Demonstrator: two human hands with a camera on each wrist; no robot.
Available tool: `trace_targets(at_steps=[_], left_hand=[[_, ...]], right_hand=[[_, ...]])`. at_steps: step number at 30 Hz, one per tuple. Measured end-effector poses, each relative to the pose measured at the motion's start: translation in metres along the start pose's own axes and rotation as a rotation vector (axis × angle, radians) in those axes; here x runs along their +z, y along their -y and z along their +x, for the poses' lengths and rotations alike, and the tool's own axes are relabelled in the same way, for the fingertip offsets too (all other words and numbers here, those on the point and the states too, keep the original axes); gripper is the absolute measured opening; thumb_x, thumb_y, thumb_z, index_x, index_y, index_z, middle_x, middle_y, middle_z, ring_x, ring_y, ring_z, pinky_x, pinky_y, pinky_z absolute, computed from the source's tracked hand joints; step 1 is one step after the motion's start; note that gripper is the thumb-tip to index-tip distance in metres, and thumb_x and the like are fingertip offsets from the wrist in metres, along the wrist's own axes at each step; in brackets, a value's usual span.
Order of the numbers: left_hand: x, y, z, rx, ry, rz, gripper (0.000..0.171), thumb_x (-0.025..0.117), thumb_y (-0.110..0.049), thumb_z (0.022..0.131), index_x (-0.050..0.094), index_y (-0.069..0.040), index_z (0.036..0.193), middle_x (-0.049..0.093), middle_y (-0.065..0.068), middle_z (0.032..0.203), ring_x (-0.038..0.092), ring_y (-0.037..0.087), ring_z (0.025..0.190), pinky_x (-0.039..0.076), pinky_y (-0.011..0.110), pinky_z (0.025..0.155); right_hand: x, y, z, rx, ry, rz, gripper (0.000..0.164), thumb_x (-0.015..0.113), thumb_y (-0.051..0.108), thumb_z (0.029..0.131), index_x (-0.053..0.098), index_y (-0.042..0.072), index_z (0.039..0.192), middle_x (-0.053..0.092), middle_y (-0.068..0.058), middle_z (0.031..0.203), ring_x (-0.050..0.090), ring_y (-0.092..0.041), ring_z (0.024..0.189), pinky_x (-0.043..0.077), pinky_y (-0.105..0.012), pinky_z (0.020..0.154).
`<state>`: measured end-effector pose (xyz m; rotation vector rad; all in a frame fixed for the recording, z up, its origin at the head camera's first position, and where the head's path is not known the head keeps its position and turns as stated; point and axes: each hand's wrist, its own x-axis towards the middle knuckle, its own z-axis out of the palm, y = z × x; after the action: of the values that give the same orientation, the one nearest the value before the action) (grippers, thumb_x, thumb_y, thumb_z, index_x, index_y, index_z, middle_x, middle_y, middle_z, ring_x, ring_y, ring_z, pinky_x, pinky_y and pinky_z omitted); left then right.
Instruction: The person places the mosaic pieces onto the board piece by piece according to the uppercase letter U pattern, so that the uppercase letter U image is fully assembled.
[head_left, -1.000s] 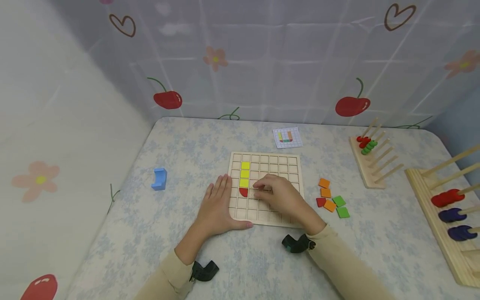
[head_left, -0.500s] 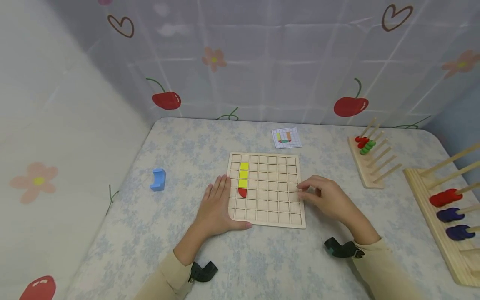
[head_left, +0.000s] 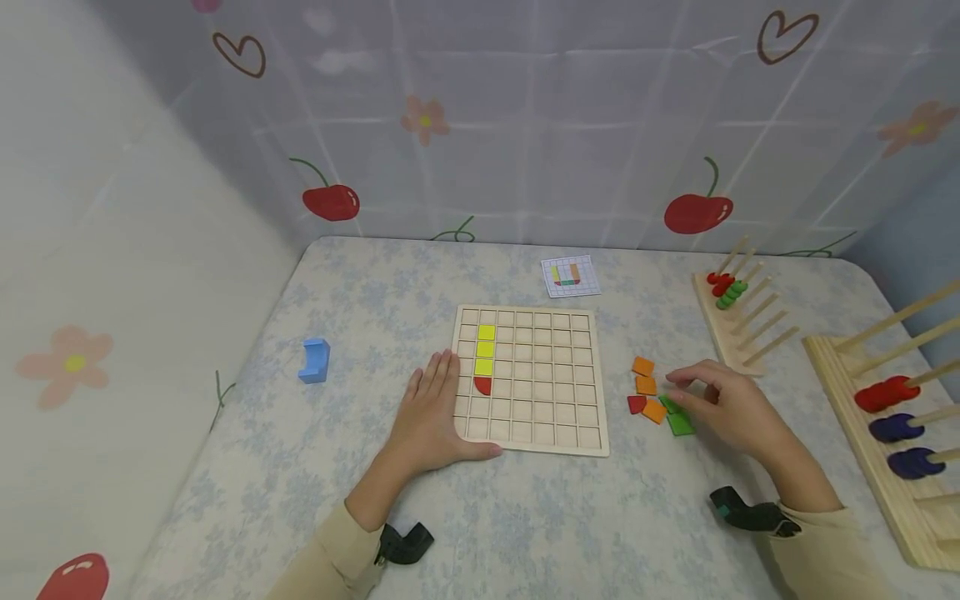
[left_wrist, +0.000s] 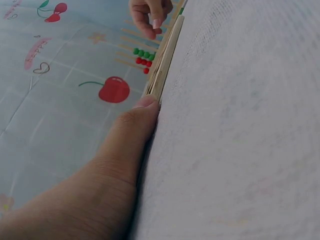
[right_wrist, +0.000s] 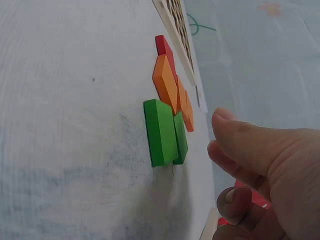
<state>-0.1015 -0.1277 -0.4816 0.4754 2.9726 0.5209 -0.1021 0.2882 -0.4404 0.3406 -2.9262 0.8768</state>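
A wooden grid board [head_left: 551, 417] lies on the table, holding a column of yellow square tiles [head_left: 485, 350] with a red rounded piece [head_left: 483, 386] below them. My left hand [head_left: 427, 417] rests with straight fingers along the board's left edge, its thumb [left_wrist: 135, 125] against the front edge. Over the two green tiles [head_left: 681, 425] at the right hovers my right hand [head_left: 731, 412], thumb and fingers bent and nothing between them. In the right wrist view those green tiles [right_wrist: 162, 135] lie beside several orange tiles [right_wrist: 164, 80] and a red piece [right_wrist: 162, 47].
Behind the board lies a card [head_left: 570, 277] printed with a coloured grid pattern. A blue U-shaped block [head_left: 315, 360] stands at the left. Two wooden bead racks with pegs, a small one [head_left: 723, 333] and a larger one [head_left: 862, 433], occupy the right side.
My right hand has moved from over the board to the right, above the green tiles. My left hand has stayed at the board's edge, and the pieces on the board are unchanged.
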Motion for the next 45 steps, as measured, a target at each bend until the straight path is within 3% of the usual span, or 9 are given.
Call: trace_targets(at_steps=[8, 21, 29, 38, 45], left_hand=[[0.000, 0.000, 0.000, -0.001, 0.000, -0.004, 0.144, 0.062, -0.090, 0.060, 0.002, -0.007, 0.160, 0.002, 0.009, 0.169, -0.002, 0.023, 0.157, 0.007, 0.051, 0.126], [-0.003, -0.002, 0.000, -0.012, 0.023, -0.008, 0.144, 0.064, -0.089, 0.060, -0.001, -0.007, 0.160, 0.000, 0.008, 0.169, -0.002, 0.023, 0.157, 0.006, 0.050, 0.126], [-0.004, -0.002, 0.000, -0.015, 0.040, -0.006, 0.144, 0.063, -0.090, 0.060, -0.002, -0.007, 0.159, -0.001, 0.008, 0.169, -0.003, 0.023, 0.157, 0.005, 0.050, 0.126], [-0.001, 0.000, 0.001, -0.008, 0.024, -0.003, 0.145, 0.061, -0.092, 0.060, -0.001, -0.007, 0.160, 0.000, 0.008, 0.169, -0.003, 0.023, 0.157, 0.006, 0.050, 0.126], [-0.001, 0.000, 0.000, -0.006, 0.017, -0.003, 0.145, 0.061, -0.092, 0.060, 0.000, -0.007, 0.160, 0.001, 0.008, 0.169, -0.002, 0.023, 0.157, 0.007, 0.050, 0.126]], right_hand=[[-0.002, -0.008, -0.004, 0.002, 0.005, -0.010, 0.021, 0.076, 0.015, 0.087, 0.074, 0.009, 0.107, 0.069, -0.007, 0.101, 0.043, -0.005, 0.068, 0.040, -0.021, 0.055], [-0.001, -0.017, -0.005, 0.039, 0.158, 0.042, 0.026, 0.074, 0.020, 0.090, 0.073, 0.013, 0.115, 0.064, -0.007, 0.112, 0.044, -0.007, 0.075, 0.040, -0.022, 0.062], [0.002, -0.018, -0.004, 0.025, 0.117, 0.050, 0.020, 0.077, 0.016, 0.087, 0.072, 0.014, 0.107, 0.065, -0.004, 0.105, 0.043, -0.005, 0.073, 0.040, -0.022, 0.061], [-0.003, -0.014, -0.001, 0.144, 0.146, 0.043, 0.021, 0.074, 0.029, 0.090, 0.064, 0.015, 0.102, 0.063, -0.002, 0.081, 0.047, -0.010, 0.063, 0.039, -0.024, 0.056], [0.002, 0.001, 0.008, 0.107, 0.092, 0.138, 0.018, 0.074, 0.025, 0.091, 0.064, 0.012, 0.100, 0.064, -0.008, 0.095, 0.047, -0.010, 0.059, 0.041, -0.024, 0.050]])
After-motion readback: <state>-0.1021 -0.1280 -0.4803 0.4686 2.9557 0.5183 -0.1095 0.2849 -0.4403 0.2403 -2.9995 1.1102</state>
